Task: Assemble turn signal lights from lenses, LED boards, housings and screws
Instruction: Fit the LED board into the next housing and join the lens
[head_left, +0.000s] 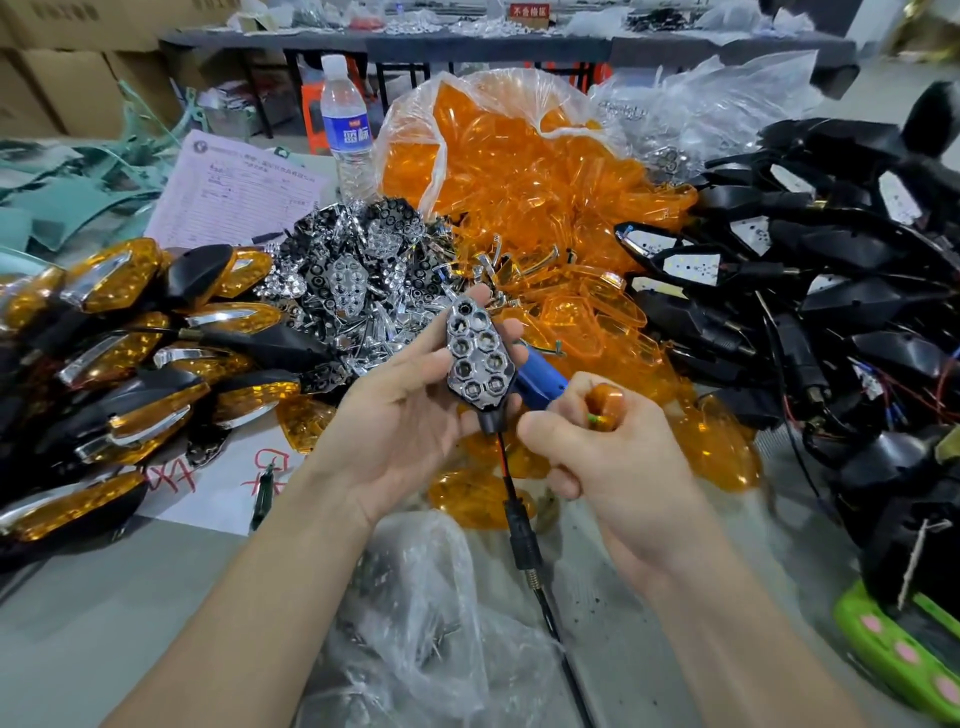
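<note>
Head view: left hand (410, 415) cradles the chrome-faced housing (480, 358), fingers curled round it; right hand (608, 452), just right of the housing, fists an amber tool handle (602, 408).

Chrome honeycomb reflector (480, 353), seemingly seated in black housing (489, 422), upright in left hand (410, 415).

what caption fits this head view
Left hand holds a chrome-reflector light unit; right hand grips an amber-handled tool, beside heaped orange lenses.

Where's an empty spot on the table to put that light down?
Bare grey table lies near-left, between the finished amber lights and the crumpled clear bag. Farther back, orange lenses and black housings crowd everything.
</note>
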